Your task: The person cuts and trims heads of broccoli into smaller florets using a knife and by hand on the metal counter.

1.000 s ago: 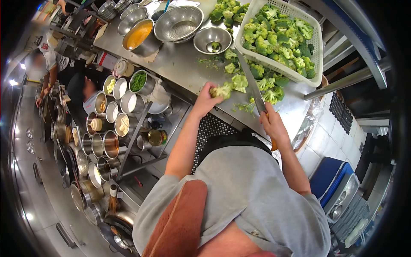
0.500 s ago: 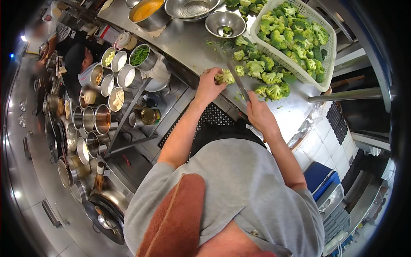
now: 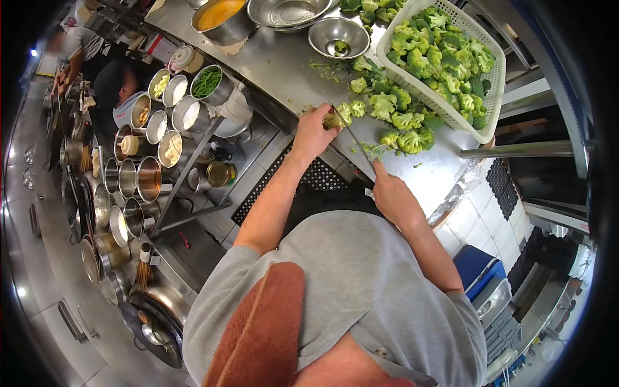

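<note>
My left hand (image 3: 315, 133) is closed around a piece of broccoli (image 3: 331, 120) near the front edge of the steel worktop (image 3: 284, 80). In my right hand (image 3: 394, 192) is the handle of a long knife (image 3: 356, 143). Its blade slants up and left, its tip end against the held piece, close to my left fingers. Cut florets (image 3: 351, 109) lie just beyond the blade. More broccoli florets (image 3: 414, 139) are heaped to the right, beside a white perforated basket (image 3: 482, 133) full of broccoli.
A small steel bowl (image 3: 338, 31) with green bits stands at the back, near a colander (image 3: 288, 11) and a pot of orange liquid (image 3: 220, 15). To the left, a rack carries several steel containers (image 3: 173, 149). Two people are at the far left.
The knife has shifted left and toward me, from beyond the broccoli piece onto it. My right hand has come slightly nearer to me. Cut florets now lie beyond the blade.
</note>
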`<act>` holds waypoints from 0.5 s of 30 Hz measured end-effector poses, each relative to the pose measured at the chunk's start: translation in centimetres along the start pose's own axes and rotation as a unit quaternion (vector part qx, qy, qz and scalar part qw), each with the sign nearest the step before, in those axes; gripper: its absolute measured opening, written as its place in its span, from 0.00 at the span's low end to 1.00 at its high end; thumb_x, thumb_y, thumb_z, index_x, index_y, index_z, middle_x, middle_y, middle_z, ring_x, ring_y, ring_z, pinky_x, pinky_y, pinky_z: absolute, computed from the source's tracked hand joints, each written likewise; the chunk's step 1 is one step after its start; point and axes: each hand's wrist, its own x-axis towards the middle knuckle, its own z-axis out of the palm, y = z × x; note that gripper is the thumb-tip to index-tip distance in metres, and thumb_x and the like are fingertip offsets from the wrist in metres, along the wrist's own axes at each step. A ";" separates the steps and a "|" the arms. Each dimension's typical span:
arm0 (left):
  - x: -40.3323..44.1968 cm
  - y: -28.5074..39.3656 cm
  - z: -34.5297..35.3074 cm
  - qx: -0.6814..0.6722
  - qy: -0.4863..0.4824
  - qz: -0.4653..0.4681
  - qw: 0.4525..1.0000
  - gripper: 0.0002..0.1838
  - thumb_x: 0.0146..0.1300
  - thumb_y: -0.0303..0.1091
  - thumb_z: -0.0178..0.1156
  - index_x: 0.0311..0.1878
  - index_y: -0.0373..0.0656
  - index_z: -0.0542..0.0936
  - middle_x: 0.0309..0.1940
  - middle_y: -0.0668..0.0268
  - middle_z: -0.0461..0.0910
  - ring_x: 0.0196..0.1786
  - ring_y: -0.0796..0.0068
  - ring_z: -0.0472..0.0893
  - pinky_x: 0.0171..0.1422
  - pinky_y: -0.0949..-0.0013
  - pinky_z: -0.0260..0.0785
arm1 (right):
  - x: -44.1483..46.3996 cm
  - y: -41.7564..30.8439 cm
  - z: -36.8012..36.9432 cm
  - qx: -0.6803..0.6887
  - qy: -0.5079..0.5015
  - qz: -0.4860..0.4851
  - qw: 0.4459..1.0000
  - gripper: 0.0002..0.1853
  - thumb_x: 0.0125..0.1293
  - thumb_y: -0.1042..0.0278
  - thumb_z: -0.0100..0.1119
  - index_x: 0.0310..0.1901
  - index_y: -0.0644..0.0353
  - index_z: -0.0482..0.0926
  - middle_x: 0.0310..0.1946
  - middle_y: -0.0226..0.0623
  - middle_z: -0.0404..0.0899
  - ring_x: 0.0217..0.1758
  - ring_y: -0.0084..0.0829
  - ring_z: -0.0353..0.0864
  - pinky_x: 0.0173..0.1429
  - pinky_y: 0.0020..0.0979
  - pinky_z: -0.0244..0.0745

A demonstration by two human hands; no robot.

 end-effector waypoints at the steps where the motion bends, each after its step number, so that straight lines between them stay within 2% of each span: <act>1: 0.0 -0.1 0.0 -0.010 -0.002 -0.002 1.000 0.21 0.49 0.28 0.75 0.47 0.41 0.80 0.39 0.50 0.83 0.41 0.48 0.84 0.47 0.57 0.77 | 0.0 -0.1 -0.2 0.000 0.000 0.000 1.000 0.19 0.68 0.77 0.49 0.59 0.67 0.64 0.27 0.63 0.81 0.34 0.62 0.83 0.40 0.57 0.79; 4: 0.2 -0.8 0.2 -0.016 0.001 0.006 1.000 0.21 0.49 0.27 0.74 0.48 0.40 0.80 0.39 0.50 0.83 0.42 0.48 0.84 0.48 0.57 0.77 | 0.2 -0.4 -0.2 0.016 -0.008 0.000 1.000 0.18 0.67 0.78 0.49 0.58 0.69 0.64 0.28 0.65 0.80 0.34 0.62 0.83 0.40 0.58 0.78; 7: 0.2 -0.8 0.2 -0.002 0.002 0.028 1.000 0.21 0.49 0.27 0.74 0.48 0.41 0.79 0.39 0.50 0.83 0.43 0.47 0.84 0.48 0.57 0.77 | 2.2 0.6 1.6 -0.008 0.000 -0.019 1.000 0.22 0.68 0.77 0.50 0.62 0.73 0.63 0.27 0.62 0.80 0.33 0.61 0.82 0.40 0.56 0.76; 10: 0.5 -0.8 -0.2 -0.031 -0.016 0.008 0.999 0.21 0.49 0.27 0.74 0.48 0.41 0.80 0.39 0.50 0.83 0.43 0.47 0.84 0.49 0.56 0.77 | 5.5 1.7 3.6 -0.030 0.022 -0.071 0.997 0.22 0.67 0.76 0.50 0.61 0.75 0.63 0.27 0.64 0.80 0.33 0.61 0.82 0.41 0.56 0.76; 12: 0.5 -1.1 -0.1 -0.030 -0.021 0.013 0.999 0.21 0.49 0.28 0.74 0.47 0.41 0.79 0.39 0.50 0.83 0.43 0.47 0.84 0.49 0.56 0.77 | 7.4 1.6 4.2 -0.021 0.037 -0.059 0.997 0.22 0.67 0.75 0.51 0.60 0.75 0.64 0.29 0.65 0.79 0.33 0.60 0.82 0.40 0.55 0.77; 15: 0.6 -1.6 0.1 -0.022 -0.021 0.015 0.999 0.20 0.48 0.29 0.73 0.46 0.42 0.78 0.38 0.50 0.83 0.42 0.48 0.84 0.48 0.56 0.76 | 8.8 1.4 4.3 0.005 0.057 -0.052 0.997 0.19 0.69 0.74 0.49 0.59 0.70 0.66 0.30 0.64 0.79 0.33 0.59 0.83 0.40 0.53 0.77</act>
